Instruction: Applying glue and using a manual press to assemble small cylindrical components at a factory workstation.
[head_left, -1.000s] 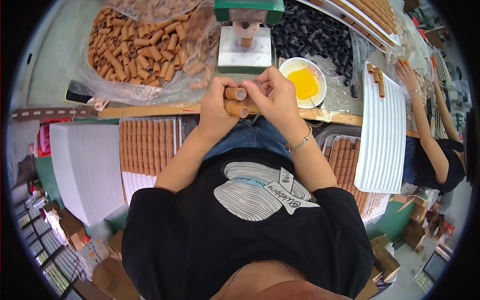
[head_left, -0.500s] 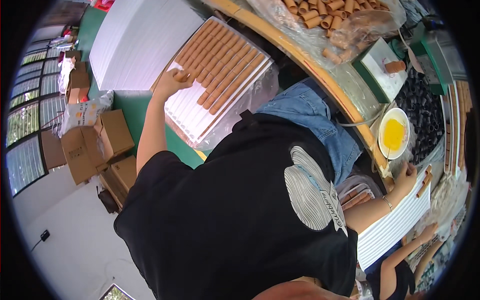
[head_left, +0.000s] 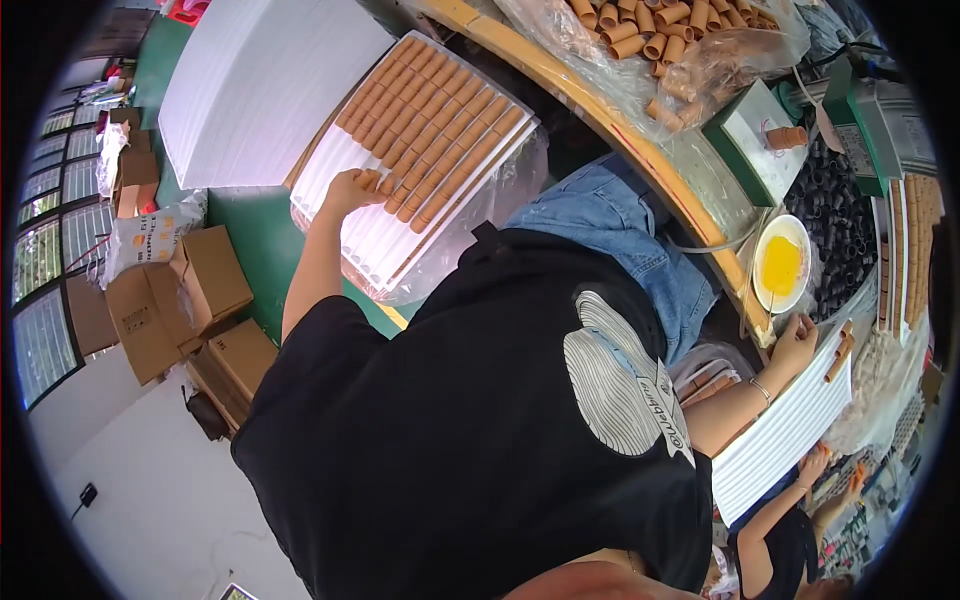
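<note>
A wooden-edged workbench (head_left: pixel 590 88) curves past a white grooved tray (head_left: pixel 366 242). Brown tubes (head_left: pixel 425 135) line its upper part; exposed grooves leave room toward the lower-left edge. Near a bowl (head_left: pixel 783 224), the right hand (head_left: pixel 795 340) curls; the left hand (head_left: pixel 356 190) bends its fingers at the tubes' border. I cannot tell whether either holds anything.

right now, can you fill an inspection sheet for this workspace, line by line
Surface: wood-edged bench, holding a bowl of something yellow
Job's things: brown tubes in rows on a white ridged tray; loose ones in plastic on the bench
Clutter: cardboard boxes at left
Hands: left hand at the rows, right hand near the bowl; grips unclear
Cables: grey cord by the bench edge
Surroundings: co-worker's arm, lower right; windows, far left
</note>
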